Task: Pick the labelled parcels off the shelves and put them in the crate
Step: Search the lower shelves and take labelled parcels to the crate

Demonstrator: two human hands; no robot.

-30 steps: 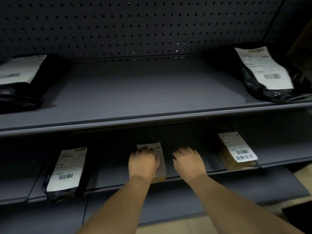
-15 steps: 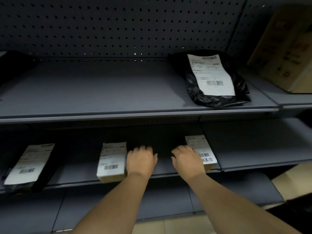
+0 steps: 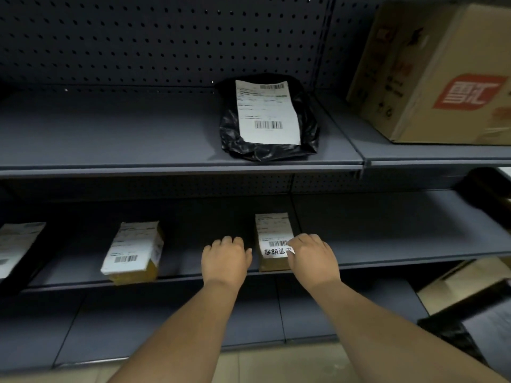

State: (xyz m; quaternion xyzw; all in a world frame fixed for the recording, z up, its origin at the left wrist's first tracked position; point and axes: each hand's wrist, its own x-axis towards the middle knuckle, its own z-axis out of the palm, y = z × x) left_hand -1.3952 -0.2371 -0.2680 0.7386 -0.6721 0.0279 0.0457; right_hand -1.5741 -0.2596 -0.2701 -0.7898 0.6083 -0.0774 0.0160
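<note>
Two hands are out over the middle shelf (image 3: 387, 244), and the parcel I'd take next is the small brown box (image 3: 272, 239) lying flat near the shelf's front lip, its white label face up with handwritten characters below the barcode. My right hand (image 3: 312, 259) lies over the box's near right corner, fingers curled down onto the label edge; whether they truly pinch it or only rest there I cannot tell from this angle. My left hand (image 3: 225, 259) sits just beside the box on its left, fingers loosely bent on the bare shelf, holding nothing. I judge the box to be light and stiff: cardboard with square edges that should keep its shape under a squeeze, though the glossy label could be a little slippery. The best hold looks to be across its two long sides, thumb on one and fingers on the other, rather than on the paper. Another box (image 3: 132, 252) lies further left, and a black bag parcel (image 3: 265, 120) on the shelf above looks soft and crinkly, better scooped from beneath. No crate shows in this view.
</note>
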